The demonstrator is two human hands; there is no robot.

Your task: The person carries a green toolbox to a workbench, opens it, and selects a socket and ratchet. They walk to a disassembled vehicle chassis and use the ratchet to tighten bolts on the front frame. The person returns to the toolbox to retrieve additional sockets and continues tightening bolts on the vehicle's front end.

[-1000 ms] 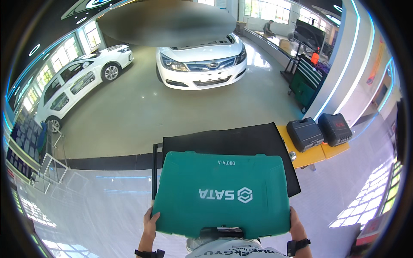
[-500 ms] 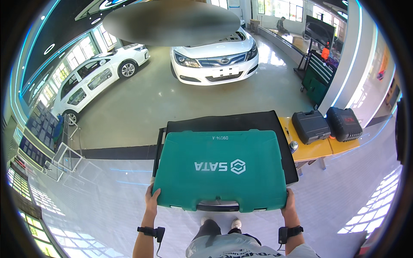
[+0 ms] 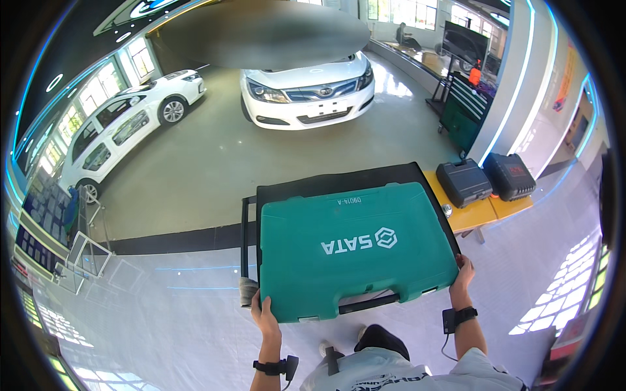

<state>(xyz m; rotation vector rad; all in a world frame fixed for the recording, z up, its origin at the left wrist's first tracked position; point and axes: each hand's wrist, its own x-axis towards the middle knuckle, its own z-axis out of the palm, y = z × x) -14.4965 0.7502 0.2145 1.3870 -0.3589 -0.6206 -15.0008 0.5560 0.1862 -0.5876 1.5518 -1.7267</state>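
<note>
From my remote seat, the largest things I see are a white sedan (image 3: 306,79) and a second white car (image 3: 156,99) with see-through door panels, both parked well back, presumably to be out of the wearer's way. A green tool cabinet (image 3: 458,125) stands off to the right, and closer in, a black-topped stand (image 3: 345,182) sits beside a yellow table (image 3: 475,219). The green tool case (image 3: 358,260) lies flat over that black top, its near edge jutting toward the wearer (image 3: 391,363); whether it rests there or is partly carried, I cannot tell. Its handle side faces the wearer, which probably suits an easy reach. A black hard-shell case (image 3: 464,184) and a ribbed black case (image 3: 508,177) share the yellow table. The left hand (image 3: 265,318) has its fingers clamped on the near left corner, and the right hand (image 3: 463,275) clamps the right end; opposite grips likely balance so broad a load. The green shell looks like smooth moulded plastic, rectangular with rounded corners, notched around a black bar handle (image 3: 368,303); a small metallic can (image 3: 447,210) stands on the yellow table
</note>
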